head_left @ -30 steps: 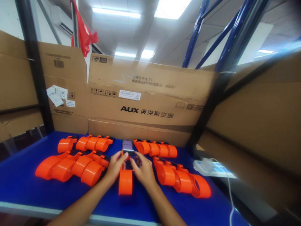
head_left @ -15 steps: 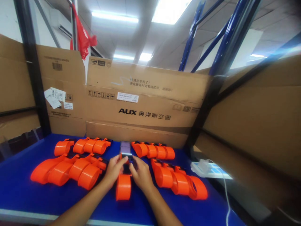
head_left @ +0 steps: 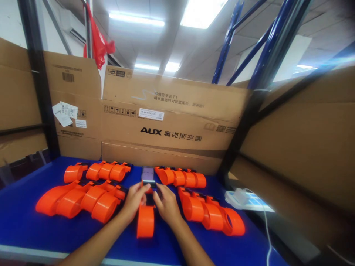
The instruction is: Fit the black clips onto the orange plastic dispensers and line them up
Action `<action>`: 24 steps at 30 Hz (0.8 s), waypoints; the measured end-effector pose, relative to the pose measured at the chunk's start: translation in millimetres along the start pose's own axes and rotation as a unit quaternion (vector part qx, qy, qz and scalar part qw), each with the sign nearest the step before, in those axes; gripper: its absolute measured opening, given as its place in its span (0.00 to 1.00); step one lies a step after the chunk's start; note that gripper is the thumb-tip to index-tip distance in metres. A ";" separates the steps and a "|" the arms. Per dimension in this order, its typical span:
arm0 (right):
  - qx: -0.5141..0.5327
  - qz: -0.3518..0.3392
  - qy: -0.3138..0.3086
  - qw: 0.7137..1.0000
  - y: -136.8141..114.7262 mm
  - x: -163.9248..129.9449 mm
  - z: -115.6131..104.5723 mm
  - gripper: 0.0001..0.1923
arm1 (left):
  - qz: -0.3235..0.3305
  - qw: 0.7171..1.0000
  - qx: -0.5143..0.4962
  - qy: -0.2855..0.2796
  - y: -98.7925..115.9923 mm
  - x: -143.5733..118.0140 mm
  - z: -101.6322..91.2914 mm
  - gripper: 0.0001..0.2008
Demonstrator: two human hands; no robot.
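Note:
An orange plastic piece (head_left: 145, 221) with a black part at its far end lies on the blue table (head_left: 24, 221) right in front of me. My left hand (head_left: 133, 201) grips its far end from the left and my right hand (head_left: 166, 205) from the right, fingertips meeting over the black part. Just beyond my fingers a phone (head_left: 148, 175) lies flat with its screen lit.
Rows of orange pieces lie on the left (head_left: 80, 197), back left (head_left: 105, 170), back right (head_left: 181, 177) and right (head_left: 210, 214). Cardboard boxes (head_left: 172, 125) wall the back and sides. A white charger with a cable (head_left: 241, 195) lies at right.
My hands and the orange piece have stayed put apart from small finger movements; the view dropped slightly a second ago and has held since.

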State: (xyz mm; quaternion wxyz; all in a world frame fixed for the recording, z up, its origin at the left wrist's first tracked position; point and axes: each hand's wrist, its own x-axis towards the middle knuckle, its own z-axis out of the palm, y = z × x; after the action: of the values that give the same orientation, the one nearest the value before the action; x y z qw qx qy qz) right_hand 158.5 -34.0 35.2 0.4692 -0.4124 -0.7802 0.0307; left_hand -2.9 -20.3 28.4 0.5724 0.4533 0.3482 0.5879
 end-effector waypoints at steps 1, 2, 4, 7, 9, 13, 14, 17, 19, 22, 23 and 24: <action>-0.002 0.002 0.003 1.000 -0.4 0.3 -1.1 0.18 | -0.004 1.000 -0.012 0.006 1.1 -0.6 1.0 0.21; -0.005 0.002 0.002 1.000 -0.9 0.7 -2.5 0.19 | -0.010 1.000 -0.025 0.013 2.2 -1.2 1.8 0.21; -0.016 -0.009 -0.011 1.000 -2.1 1.3 -6.1 0.21 | -0.025 0.998 -0.050 0.028 3.9 -1.9 2.8 0.21; -0.038 -0.034 -0.029 0.998 -3.7 1.1 -11.0 0.24 | -0.045 0.995 -0.081 0.047 4.7 -2.0 2.8 0.21; -0.058 -0.044 -0.030 0.997 -4.1 0.4 -12.3 0.25 | -0.053 0.992 -0.100 0.049 4.9 -2.0 3.2 0.20; -0.104 -0.058 -0.025 0.993 -3.7 -1.4 -10.0 0.26 | -0.054 0.988 -0.142 0.034 8.7 -5.0 6.9 0.19; -0.115 -0.061 -0.020 0.991 -3.8 -1.8 -8.8 0.27 | -0.049 0.988 -0.146 0.027 10.5 -6.2 7.9 0.18; -0.142 -0.064 -0.003 0.988 -5.2 -3.3 -4.6 0.27 | -0.035 0.990 -0.138 0.015 15.7 -9.0 9.6 0.18; -0.157 -0.061 0.005 0.986 -7.0 -4.5 -2.1 0.27 | -0.035 0.991 -0.127 0.007 17.5 -9.1 9.5 0.19; -0.165 -0.052 0.007 0.985 -9.6 -6.2 0.5 0.28 | -0.041 0.992 -0.120 -0.004 17.5 -7.3 8.8 0.21; -0.164 -0.050 0.007 0.985 -10.1 -6.7 1.0 0.28 | -0.042 0.992 -0.119 -0.005 17.1 -6.8 8.6 0.21; -0.163 -0.048 0.007 0.985 -10.3 -7.0 1.3 0.28 | -0.042 0.992 -0.116 -0.004 16.6 -6.5 8.5 0.21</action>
State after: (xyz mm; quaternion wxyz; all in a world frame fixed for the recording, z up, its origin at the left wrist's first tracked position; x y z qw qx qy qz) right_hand 152.7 -45.1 33.9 0.4022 -0.4455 -0.7904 -0.1227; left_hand -1.3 -29.4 45.9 0.6467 0.3710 0.2945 0.5978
